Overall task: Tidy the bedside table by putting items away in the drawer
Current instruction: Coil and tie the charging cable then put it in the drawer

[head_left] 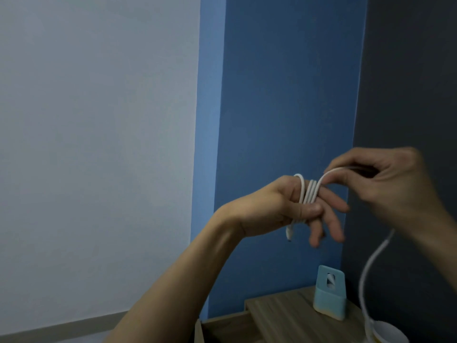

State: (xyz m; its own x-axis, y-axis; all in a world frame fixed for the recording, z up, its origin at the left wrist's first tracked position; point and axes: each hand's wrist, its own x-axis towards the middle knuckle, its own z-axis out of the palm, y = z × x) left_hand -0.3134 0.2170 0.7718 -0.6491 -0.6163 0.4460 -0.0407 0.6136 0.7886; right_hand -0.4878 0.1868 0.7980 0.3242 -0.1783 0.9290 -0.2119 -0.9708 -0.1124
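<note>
A white cable is wound in several loops around the fingers of my left hand, which is raised in front of the blue wall. One cable end with its plug hangs below that hand. My right hand pinches the free run of the cable just right of the loops; it is blurred. Low down, the wooden bedside table shows at the bottom right. The drawer in front of it looks pulled out, though only its edge is in view.
A light blue holder stands upright on the table top near the wall. A white lamp with a bent neck and a round base stands at the table's right. A pale wall fills the left.
</note>
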